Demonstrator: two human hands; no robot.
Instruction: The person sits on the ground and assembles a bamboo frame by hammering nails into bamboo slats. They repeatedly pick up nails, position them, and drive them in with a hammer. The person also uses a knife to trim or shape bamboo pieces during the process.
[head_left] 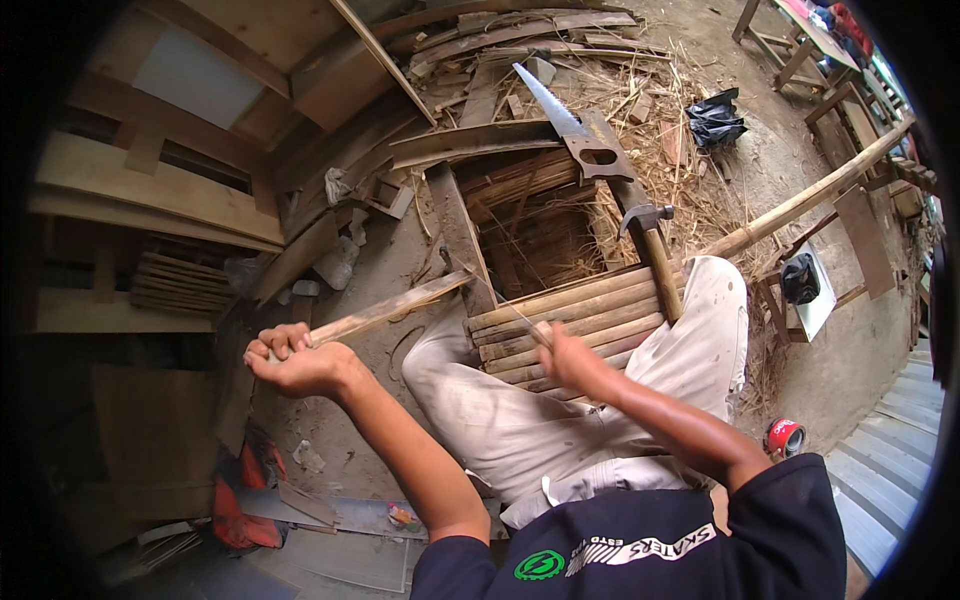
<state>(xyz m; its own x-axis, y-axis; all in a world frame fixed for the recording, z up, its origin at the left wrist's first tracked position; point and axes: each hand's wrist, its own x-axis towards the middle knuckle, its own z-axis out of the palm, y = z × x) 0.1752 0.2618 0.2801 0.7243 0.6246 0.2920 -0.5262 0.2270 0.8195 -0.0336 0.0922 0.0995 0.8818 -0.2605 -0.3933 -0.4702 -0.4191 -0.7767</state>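
The hands are apart, each closed on something. The left hand (pixel 300 364) grips the near end of a wood strip (pixel 392 307), out to the left of the person's knees; the strip slants up and rightward, its far end overlapping the left rail of a wooden frame (pixel 462 218), though whether the two touch I cannot tell. The right hand (pixel 577 362) is clamped on the handle of a knife (pixel 543 331), whose thin blade points up and left toward that rail, just beside the strip's far end. Under the knife, round slats (pixel 575 308) lie side by side across the near part of the frame, between the person's pale trousers (pixel 505 425). Beyond them the frame is open, with more sticks low inside. A saw (pixel 556 108) rests at the frame's far right corner, blade pointing away, and a hammer (pixel 659 265) lies along the right rail, head farther off. Past the frame are a heap of planks (pixel 525 38) and, to its right, shavings (pixel 655 130) with a black bag (pixel 716 121) near them. A red can (pixel 785 437) sits near the person's right elbow.
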